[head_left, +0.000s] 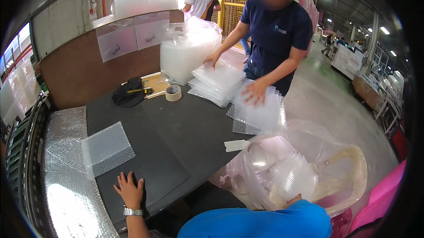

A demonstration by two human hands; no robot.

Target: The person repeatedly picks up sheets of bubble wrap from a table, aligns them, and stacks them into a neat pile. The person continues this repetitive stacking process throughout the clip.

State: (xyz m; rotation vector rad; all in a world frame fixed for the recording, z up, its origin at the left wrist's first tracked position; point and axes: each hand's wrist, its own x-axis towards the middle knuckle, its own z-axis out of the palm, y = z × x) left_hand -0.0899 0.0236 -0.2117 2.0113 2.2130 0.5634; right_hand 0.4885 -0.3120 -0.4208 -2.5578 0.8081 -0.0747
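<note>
From the head camera, we lean to our right at a dark, matte counter, our left hand flat on its near edge, fingers spread wide and holding nothing. Our right hand reaches to a large, translucent plastic bag beyond the counter's edge; our blue sleeve hides most of it, and we cannot tell whether its fingers grip anything.

The step in hand appears to be handling bubble wrap at the bag, though whether pieces are going in or coming out is unclear. The next move seems to call for a light pinch on one edge, as such thin film probably clings.

Inside the open-mouthed bag lie loose, clear, flat bubble-wrap pieces, just beside our right hand. A single clear, rectangular bubble-wrap piece lies ahead of our left hand, partly over a long, silvery bubble-wrap strip along the counter's left side.

Across from us, a co-worker in a navy shirt reaches toward two uneven stacks of clear bubble-wrap pieces. Behind the stacks stands a bulging, translucent bag filled with whitish, see-through material we cannot make out clearly.
</note>
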